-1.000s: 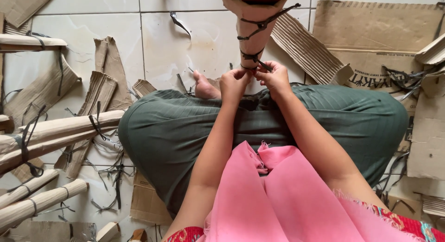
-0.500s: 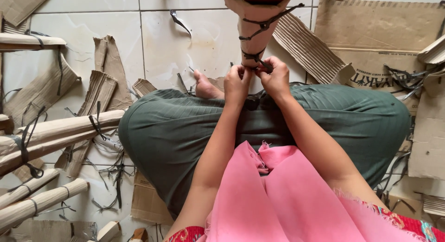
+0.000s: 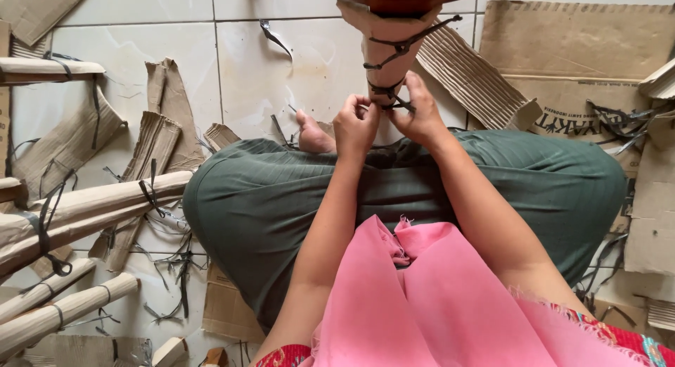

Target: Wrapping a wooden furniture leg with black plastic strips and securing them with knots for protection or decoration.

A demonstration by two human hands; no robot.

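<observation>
Both hands meet at the wrapped leg [image 3: 385,54]: left hand [image 3: 355,124] & right hand [image 3: 420,112] pinch the strap [image 3: 391,98] tight, prob. to cinch cardboard.

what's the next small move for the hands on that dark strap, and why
Probably pull the two strap ends apart to snug the knot. Both the left hand and right hand pinch the dark strap where it circles the cardboard-wrapped leg, and its ends look loose there.
</observation>
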